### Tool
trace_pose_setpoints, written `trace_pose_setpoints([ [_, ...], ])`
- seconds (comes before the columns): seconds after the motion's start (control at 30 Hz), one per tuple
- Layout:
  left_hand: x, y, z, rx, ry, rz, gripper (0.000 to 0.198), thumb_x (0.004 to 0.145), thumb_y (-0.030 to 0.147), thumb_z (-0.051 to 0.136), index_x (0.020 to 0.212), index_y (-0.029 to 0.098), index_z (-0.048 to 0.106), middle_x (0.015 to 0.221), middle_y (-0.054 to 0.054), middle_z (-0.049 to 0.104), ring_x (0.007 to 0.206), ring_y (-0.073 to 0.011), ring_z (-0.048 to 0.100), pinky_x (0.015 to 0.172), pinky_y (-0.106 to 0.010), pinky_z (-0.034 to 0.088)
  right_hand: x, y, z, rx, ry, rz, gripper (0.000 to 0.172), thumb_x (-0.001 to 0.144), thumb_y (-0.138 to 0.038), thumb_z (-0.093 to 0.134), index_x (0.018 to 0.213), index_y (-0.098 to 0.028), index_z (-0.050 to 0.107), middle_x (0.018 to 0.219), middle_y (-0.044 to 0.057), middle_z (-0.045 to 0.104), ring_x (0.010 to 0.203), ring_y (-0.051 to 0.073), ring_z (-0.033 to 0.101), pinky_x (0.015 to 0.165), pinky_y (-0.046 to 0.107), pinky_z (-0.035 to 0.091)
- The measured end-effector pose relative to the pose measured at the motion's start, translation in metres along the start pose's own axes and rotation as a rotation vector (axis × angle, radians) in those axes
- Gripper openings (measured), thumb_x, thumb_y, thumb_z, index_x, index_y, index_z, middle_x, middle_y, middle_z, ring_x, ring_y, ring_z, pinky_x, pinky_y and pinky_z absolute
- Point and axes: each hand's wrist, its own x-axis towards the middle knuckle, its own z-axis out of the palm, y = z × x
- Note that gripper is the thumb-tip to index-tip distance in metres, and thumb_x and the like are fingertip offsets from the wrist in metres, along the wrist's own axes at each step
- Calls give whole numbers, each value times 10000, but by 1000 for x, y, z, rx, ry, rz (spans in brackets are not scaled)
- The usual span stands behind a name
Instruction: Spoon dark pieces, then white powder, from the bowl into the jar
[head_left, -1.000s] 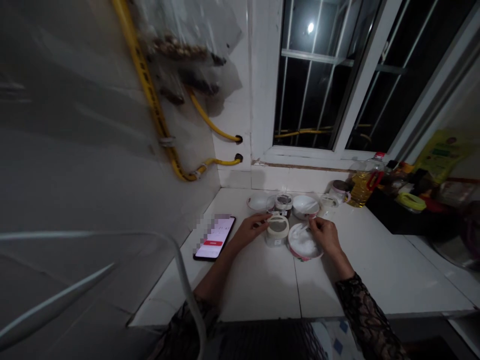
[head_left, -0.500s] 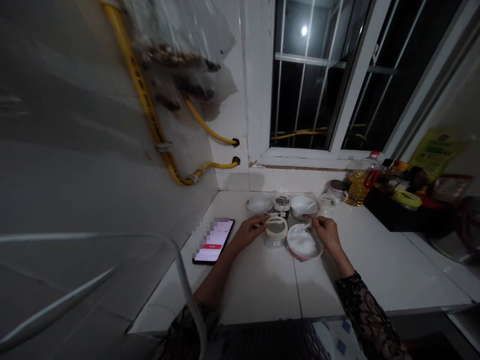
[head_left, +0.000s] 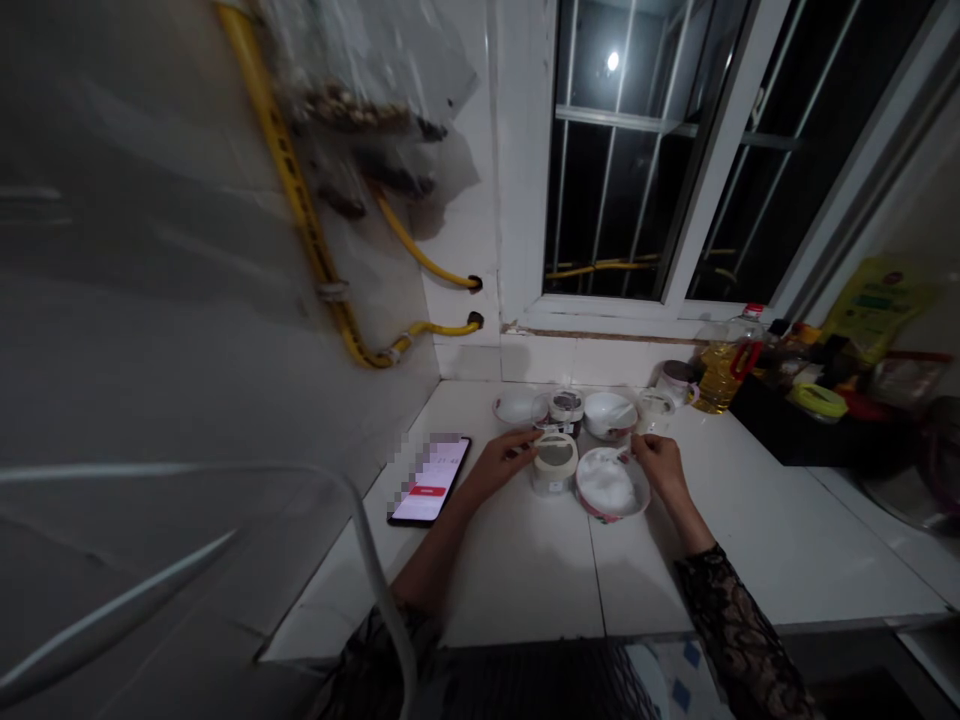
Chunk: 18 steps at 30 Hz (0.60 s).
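Observation:
My left hand (head_left: 502, 466) is at the left of a small jar (head_left: 555, 482) with a cream-coloured rim, its fingers closed at the raised clear lid (head_left: 541, 412). My right hand (head_left: 661, 466) pinches the handle of a white spoon (head_left: 628, 448) over the far right rim of a bowl (head_left: 639, 500). White powder (head_left: 604, 482) fills much of that bowl; the spoon's tip is hard to make out against it. Behind stand a dark-filled jar (head_left: 566, 408), a white bowl (head_left: 604, 415) with a spoon in it, another jar (head_left: 655, 410) and a shallow clear dish (head_left: 519, 405).
A lit phone (head_left: 431, 482) lies left of my left arm. At the back right are a mug (head_left: 676, 384), an oil bottle (head_left: 720, 378) and a black box (head_left: 780, 425) of condiments. A grey metal tube (head_left: 367, 540) crosses the near left.
My right hand has shifted slightly right, and the spoon's head no longer shows clearly above the powder. My left hand stays at the jar. The view has moved a little.

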Motion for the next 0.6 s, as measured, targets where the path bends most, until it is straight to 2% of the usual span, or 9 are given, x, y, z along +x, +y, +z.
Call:
trace_pose_setpoints([
  [0.17, 0, 2, 0, -2, 1, -13, 447, 817, 476, 643, 1150, 190, 726, 1167, -96, 711, 979, -230, 672, 726, -275, 536, 2, -13, 4, 172, 0, 2, 516, 639, -676, 528, 467, -189, 530, 414, -4, 455, 430, 115, 394, 430, 249, 285],
  [0.23, 1, 2, 0, 1, -4, -14, 460, 818, 494, 638, 1152, 189, 724, 1175, -97, 708, 983, -231, 672, 728, -277, 537, -1, -21, 8, 201, 16, -62, 554, 685, -704, 511, 505, -182, 549, 420, -10, 453, 429, 117, 404, 426, 247, 292],
  [0.33, 1, 2, 0, 14, -15, -11, 474, 820, 507, 633, 1156, 183, 720, 1172, -104, 706, 968, -226, 674, 724, -275, 536, -12, -32, 17, 160, 78, -292, 542, 845, -625, 456, 579, -171, 586, 474, -3, 510, 465, 123, 457, 458, 238, 339],
  [0.4, 1, 2, 0, 19, -15, -16, 481, 821, 510, 631, 1159, 180, 718, 1170, -106, 706, 966, -225, 674, 720, -273, 533, -21, -37, 23, 57, 96, -541, 489, 931, -518, 436, 668, -163, 645, 576, 28, 620, 532, 133, 536, 526, 236, 394],
  [0.5, 1, 4, 0, 14, -17, -20, 470, 827, 498, 626, 1161, 180, 716, 1168, -104, 708, 979, -227, 672, 726, -273, 531, -31, -41, 29, -160, 48, -924, 403, 979, -407, 451, 775, -170, 706, 707, 69, 720, 608, 140, 616, 622, 241, 430],
  [0.53, 0, 4, 0, 10, -18, -18, 462, 829, 491, 626, 1159, 180, 718, 1167, -104, 709, 977, -228, 674, 724, -273, 531, -32, -41, 29, -212, 41, -1003, 390, 985, -388, 455, 785, -174, 713, 710, 72, 728, 610, 140, 625, 633, 242, 430],
  [0.6, 0, 4, 0, 4, -18, -14, 448, 833, 475, 627, 1157, 180, 719, 1168, -106, 709, 965, -226, 677, 720, -272, 531, -32, -41, 26, -238, 84, -1036, 394, 995, -375, 445, 788, -175, 714, 690, 69, 725, 603, 139, 631, 631, 241, 429],
])
